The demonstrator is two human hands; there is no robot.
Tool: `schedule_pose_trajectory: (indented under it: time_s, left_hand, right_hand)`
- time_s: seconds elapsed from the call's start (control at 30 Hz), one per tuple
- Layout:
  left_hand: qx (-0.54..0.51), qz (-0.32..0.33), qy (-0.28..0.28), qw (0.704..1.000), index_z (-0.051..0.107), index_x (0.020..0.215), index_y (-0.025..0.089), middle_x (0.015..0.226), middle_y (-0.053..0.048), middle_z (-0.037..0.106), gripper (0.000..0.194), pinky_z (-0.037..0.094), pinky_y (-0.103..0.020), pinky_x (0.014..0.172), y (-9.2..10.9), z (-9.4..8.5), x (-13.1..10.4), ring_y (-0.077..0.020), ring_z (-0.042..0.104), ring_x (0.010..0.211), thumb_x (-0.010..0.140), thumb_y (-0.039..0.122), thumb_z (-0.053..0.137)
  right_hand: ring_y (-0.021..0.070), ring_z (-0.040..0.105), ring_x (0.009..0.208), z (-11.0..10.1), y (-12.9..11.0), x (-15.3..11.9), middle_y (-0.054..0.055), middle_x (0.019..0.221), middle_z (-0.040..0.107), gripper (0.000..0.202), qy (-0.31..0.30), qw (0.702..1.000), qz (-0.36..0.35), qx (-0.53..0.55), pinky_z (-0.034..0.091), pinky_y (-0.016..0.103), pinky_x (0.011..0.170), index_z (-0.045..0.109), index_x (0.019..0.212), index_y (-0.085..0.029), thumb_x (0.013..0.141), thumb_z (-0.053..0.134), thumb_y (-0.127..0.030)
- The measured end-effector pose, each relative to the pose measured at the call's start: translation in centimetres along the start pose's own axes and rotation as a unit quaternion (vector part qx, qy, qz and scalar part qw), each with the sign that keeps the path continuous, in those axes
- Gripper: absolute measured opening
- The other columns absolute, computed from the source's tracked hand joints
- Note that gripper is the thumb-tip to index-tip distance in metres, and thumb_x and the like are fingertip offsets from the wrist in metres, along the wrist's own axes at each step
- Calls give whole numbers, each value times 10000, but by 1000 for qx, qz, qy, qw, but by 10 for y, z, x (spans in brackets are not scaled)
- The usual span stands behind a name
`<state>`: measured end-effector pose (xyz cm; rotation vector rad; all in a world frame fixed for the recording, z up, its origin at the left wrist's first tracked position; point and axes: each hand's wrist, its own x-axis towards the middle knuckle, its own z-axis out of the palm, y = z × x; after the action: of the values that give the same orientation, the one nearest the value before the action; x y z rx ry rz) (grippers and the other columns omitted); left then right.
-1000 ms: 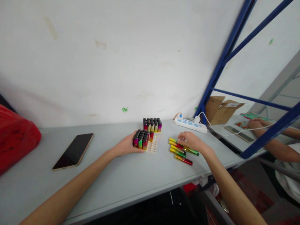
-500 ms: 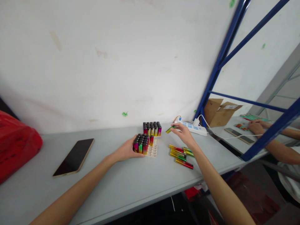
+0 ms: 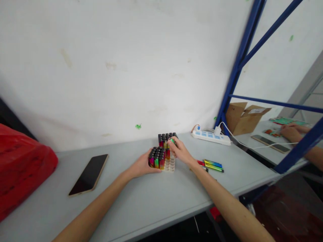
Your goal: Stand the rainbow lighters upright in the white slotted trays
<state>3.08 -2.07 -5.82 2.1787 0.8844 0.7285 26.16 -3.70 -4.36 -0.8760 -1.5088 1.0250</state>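
My left hand (image 3: 143,164) curls round the left side of a block of standing lighters (image 3: 156,158) with black tops and shiny multicoloured bodies. They sit in a pale tray with round holes (image 3: 170,165), whose right part shows open holes. My right hand (image 3: 179,149) is closed in a pinch above the tray's far right side, holding a lighter (image 3: 172,140). Only its green end shows between the fingertips. Behind the tray, a second block of lighters (image 3: 167,135) stands near the wall, partly hidden by my right hand. Loose lighters (image 3: 213,165) lie to the right, partly covered by my forearm.
A phone (image 3: 89,174) and a red plastic bag (image 3: 25,168) lie on the left. At the back right are a white power strip (image 3: 211,136) with a cable, a blue metal frame (image 3: 233,74) and a cardboard box (image 3: 244,119). Beyond the frame, another person's hands (image 3: 294,131) rest on the table.
My right hand has moved left with the lighter, from beside the power strip to above the tray. My left hand still holds the block. The whole view has shifted slightly.
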Motion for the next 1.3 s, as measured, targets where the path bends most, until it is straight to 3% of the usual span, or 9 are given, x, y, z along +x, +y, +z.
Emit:
schedule_pose_trajectory:
  time_s: [0.2, 0.43, 0.57, 0.7, 0.8, 0.93, 1.1, 1.3]
  left_hand:
    - [-6, 6, -2, 1000, 502, 1390, 211, 1356, -94, 683, 887, 520, -487, 1092, 1, -1, 0, -350, 657, 1227, 645, 447, 923]
    - [-9, 8, 0, 1000, 499, 1401, 213, 1383, -100, 668, 889, 505, -506, 1116, -1, 0, 1, -357, 637, 1270, 654, 454, 916]
    - [1, 8, 1, 1000, 494, 1402, 202, 1407, -108, 649, 897, 487, -500, 1138, 0, 0, 2, -354, 619, 1294, 653, 452, 921]
    - [-1, 9, -4, 1000, 492, 1398, 205, 1394, -105, 659, 891, 491, -498, 1133, -1, 0, 2, -353, 626, 1285, 658, 457, 920]
    - [-2, 8, 0, 1000, 491, 1403, 206, 1400, -110, 656, 905, 492, -508, 1132, -1, 0, 2, -361, 626, 1286, 650, 462, 923]
    - [3, 3, 3, 1000, 509, 1386, 197, 1393, -114, 660, 895, 489, -510, 1134, 2, 0, 1, -367, 626, 1281, 638, 456, 924]
    - [-1, -2, -1, 1000, 497, 1390, 202, 1388, -105, 663, 895, 495, -499, 1130, 4, 0, 0, -360, 630, 1274, 646, 467, 919]
    - [-7, 1, -3, 1000, 497, 1386, 197, 1395, -110, 653, 872, 486, -507, 1135, 2, 0, 1, -345, 625, 1278, 659, 431, 918]
  right_hand:
    - [119, 372, 603, 0, -2, -14, -48, 609, 393, 500, 80, 972, -87, -204, 280, 274, 583, 425, 660, -215, 973, 501, -598]
    - [125, 360, 583, -2, 7, -10, -42, 562, 385, 386, 137, 953, -54, -263, 235, 288, 586, 401, 601, -223, 896, 459, -465]
    - [133, 377, 595, -1, 5, -11, -40, 587, 417, 373, 153, 946, -52, -283, 257, 289, 605, 410, 642, -227, 928, 443, -465]
    - [155, 445, 640, -3, 0, -15, -37, 664, 475, 395, 134, 945, -66, -290, 303, 287, 643, 463, 776, -236, 1011, 430, -551]
    - [182, 517, 711, -6, -3, -17, -13, 748, 544, 342, 101, 945, -93, -298, 362, 295, 692, 490, 893, -246, 1063, 368, -516]
    - [204, 538, 832, -12, -6, -20, 39, 871, 577, 357, 76, 919, -152, -356, 407, 313, 782, 477, 848, -245, 1080, 363, -491]
    - [167, 443, 618, -17, -3, -21, -20, 682, 489, 391, 9, 912, -125, -390, 311, 298, 639, 434, 788, -247, 1078, 406, -508]
    - [139, 441, 562, -18, 8, -19, -31, 620, 518, 439, 0, 910, -106, -401, 281, 276, 607, 476, 743, -231, 1046, 492, -548]
